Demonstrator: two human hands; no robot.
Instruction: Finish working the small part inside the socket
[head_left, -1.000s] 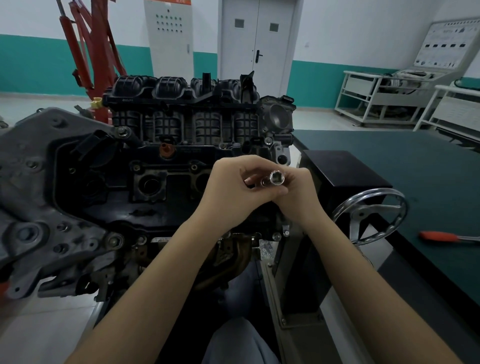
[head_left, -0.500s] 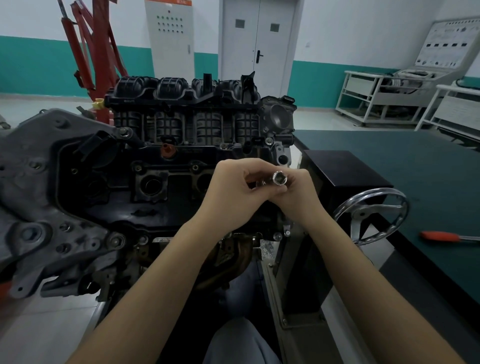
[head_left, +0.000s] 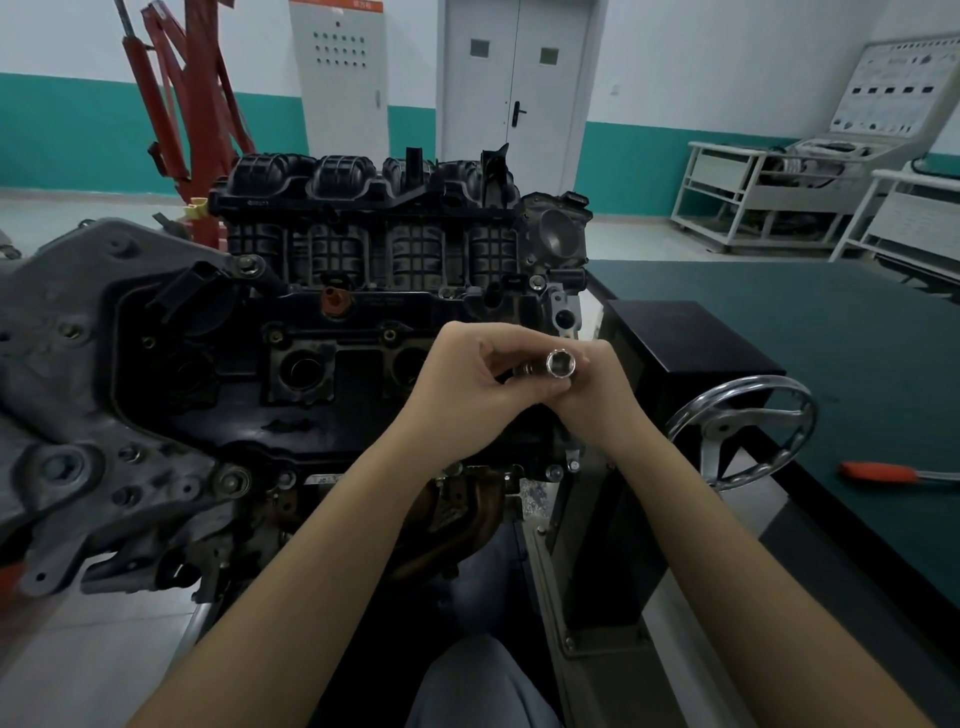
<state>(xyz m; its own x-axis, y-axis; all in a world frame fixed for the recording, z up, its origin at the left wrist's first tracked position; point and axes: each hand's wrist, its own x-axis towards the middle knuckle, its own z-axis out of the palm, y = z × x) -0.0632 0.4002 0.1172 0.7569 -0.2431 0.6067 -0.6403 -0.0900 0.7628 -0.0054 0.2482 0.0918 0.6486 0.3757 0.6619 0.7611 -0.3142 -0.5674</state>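
both hands meet in front of the engine: the left hand and right hand together pinch a chrome socket, its open end facing the camera. a loose grip could let it drop into the engine's open ports. to the right lie a green-topped bench, a handwheel and a red-handled tool; teal-banded walls and a red hoist stand behind.

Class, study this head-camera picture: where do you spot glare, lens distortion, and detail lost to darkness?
Head view: glare glints on the socket that both hands grip, left hand, right hand, and on the handwheel; wide-angle distortion bows the door and forearms; the engine underside sinks into murky shadow.
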